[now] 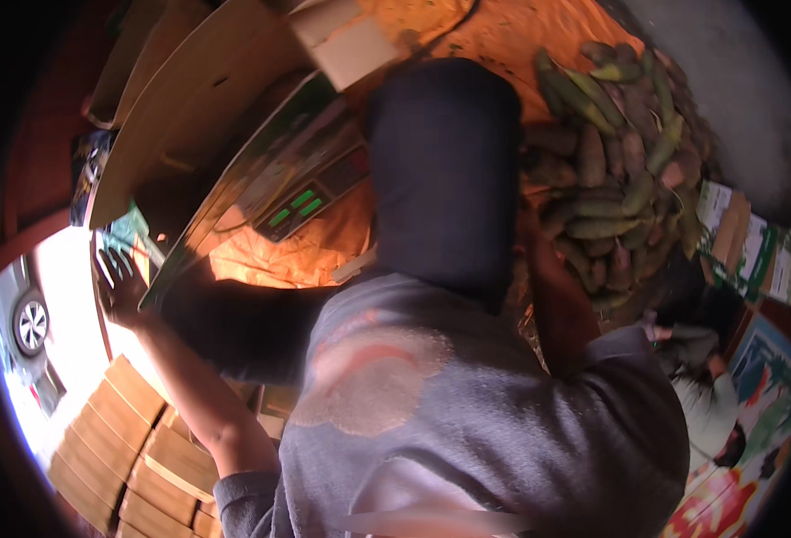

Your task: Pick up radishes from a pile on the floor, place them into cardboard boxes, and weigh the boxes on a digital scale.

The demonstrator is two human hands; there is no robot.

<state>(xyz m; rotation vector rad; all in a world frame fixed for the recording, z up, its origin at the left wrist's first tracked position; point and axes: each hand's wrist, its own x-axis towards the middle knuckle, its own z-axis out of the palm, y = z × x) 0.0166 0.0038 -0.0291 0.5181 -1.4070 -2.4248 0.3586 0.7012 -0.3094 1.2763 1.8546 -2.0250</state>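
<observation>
My left hand [121, 285] is at the outer edge of a large open cardboard box [194, 108] on the left. Its fingers look spread, with bright light between them. A pale green, thin sheet-like thing [132, 231] lies just beyond the fingertips. My right forearm [564, 309] reaches down past my dark-trousered knee [443, 170]. The right hand at its end is in deep shadow, and its fingers cannot be made out. Nearest to it lies a heap of long green and reddish-brown vegetables [624, 161] on an orange sheet [503, 36].
A digital scale [310, 197] with green displays stands behind the box wall. Stacked brown cartons [108, 430] rise at the lower left. Flattened printed cardboard [754, 242] lies right of the heap. Another person [709, 408] is at the lower right, and a car [32, 323] stands outside.
</observation>
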